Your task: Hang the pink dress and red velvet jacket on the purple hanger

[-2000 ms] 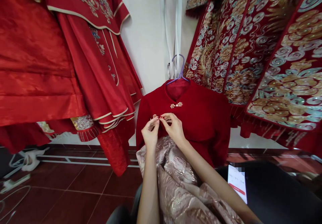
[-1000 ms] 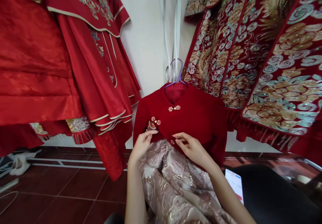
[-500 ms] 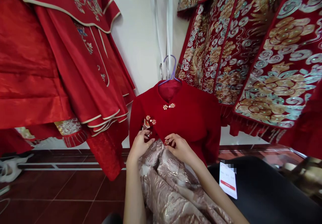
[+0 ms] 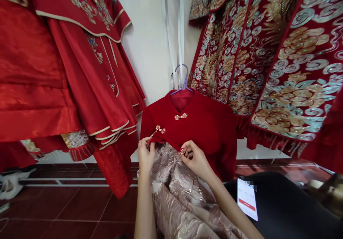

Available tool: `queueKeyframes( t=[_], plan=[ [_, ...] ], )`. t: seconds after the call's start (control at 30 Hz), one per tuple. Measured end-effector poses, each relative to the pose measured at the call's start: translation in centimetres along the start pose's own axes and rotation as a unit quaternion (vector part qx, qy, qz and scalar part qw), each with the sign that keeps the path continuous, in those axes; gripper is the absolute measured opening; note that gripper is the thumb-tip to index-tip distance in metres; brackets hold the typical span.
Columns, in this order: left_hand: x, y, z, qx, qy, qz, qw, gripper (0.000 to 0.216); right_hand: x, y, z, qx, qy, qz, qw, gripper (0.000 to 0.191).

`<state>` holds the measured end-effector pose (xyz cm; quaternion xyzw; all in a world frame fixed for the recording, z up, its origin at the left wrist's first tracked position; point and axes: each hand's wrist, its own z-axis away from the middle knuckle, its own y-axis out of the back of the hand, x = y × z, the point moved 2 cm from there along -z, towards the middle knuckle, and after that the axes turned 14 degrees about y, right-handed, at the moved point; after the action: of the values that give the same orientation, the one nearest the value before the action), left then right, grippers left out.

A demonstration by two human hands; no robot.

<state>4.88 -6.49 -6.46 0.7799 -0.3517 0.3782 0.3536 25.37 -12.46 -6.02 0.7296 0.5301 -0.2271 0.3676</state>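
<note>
A red velvet jacket (image 4: 203,131) hangs on a purple hanger (image 4: 182,78) against the white wall, over a shiny pinkish-beige brocade skirt (image 4: 182,199). A pearl clasp (image 4: 180,116) closes its collar, and a second ornamental clasp (image 4: 158,130) sits lower left. My left hand (image 4: 146,154) pinches the jacket's lower left edge just below that clasp. My right hand (image 4: 195,159) pinches a small jewelled button (image 4: 182,151) at the jacket's hem.
Red satin embroidered robes (image 4: 66,71) hang at the left. Heavily embroidered red and gold garments (image 4: 268,60) hang at the right. A phone with a lit screen (image 4: 247,199) lies on a black surface (image 4: 292,206) at lower right. Dark red floor tiles (image 4: 66,210) lie below.
Both hands dropped from the chest clasp to the jacket's lower edge. The left now pinches the left edge and the right grips the button at the hem.
</note>
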Motion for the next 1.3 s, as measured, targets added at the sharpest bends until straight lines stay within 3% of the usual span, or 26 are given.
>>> queueKeyframes(
  t=[0.07,0.17,0.27,0.33,0.5,0.73,0.87,1.07,1.3],
  plan=[
    [1.2,1.0,0.0,-0.035,-0.009,0.005,0.999,0.021,-0.9,0.6,-0.1,0.017,0.002,-0.041,0.999,0.02],
    [2.3,1.4,0.6,-0.17,0.009,-0.008,0.985,0.025,-2.1,1.4,-0.2,0.024,0.019,-0.099,0.995,0.024],
    [2.0,0.2,1.6,-0.34,0.072,-0.008,0.938,0.028,-2.6,1.7,-0.1,0.002,0.044,-0.097,0.994,0.024],
    [1.5,-0.5,1.9,-0.38,0.089,-0.011,0.921,0.027,-2.5,1.4,0.1,-0.031,0.051,-0.057,0.997,0.018],
    [-0.1,-0.7,1.4,-0.335,0.091,-0.036,0.937,0.029,-1.6,0.5,0.4,-0.103,0.046,-0.001,0.994,0.012],
    [-0.9,-0.6,1.3,-0.341,0.116,0.0,0.933,0.022,-3.4,0.6,0.2,-0.114,0.065,-0.02,0.991,0.019],
    [-0.5,-1.4,1.4,-0.366,0.13,0.06,0.92,0.018,-2.4,-0.9,-0.6,-0.132,0.085,-0.017,0.987,0.019],
    [-0.8,-2.0,1.3,-0.336,0.164,0.071,0.925,0.022,1.4,-3.5,-1.0,-0.083,0.075,0.064,0.992,0.02],
    [-0.3,-1.8,1.5,-0.325,0.155,0.055,0.931,0.023,1.5,-3.2,-0.6,-0.042,0.058,0.021,0.997,0.021]
  ],
)
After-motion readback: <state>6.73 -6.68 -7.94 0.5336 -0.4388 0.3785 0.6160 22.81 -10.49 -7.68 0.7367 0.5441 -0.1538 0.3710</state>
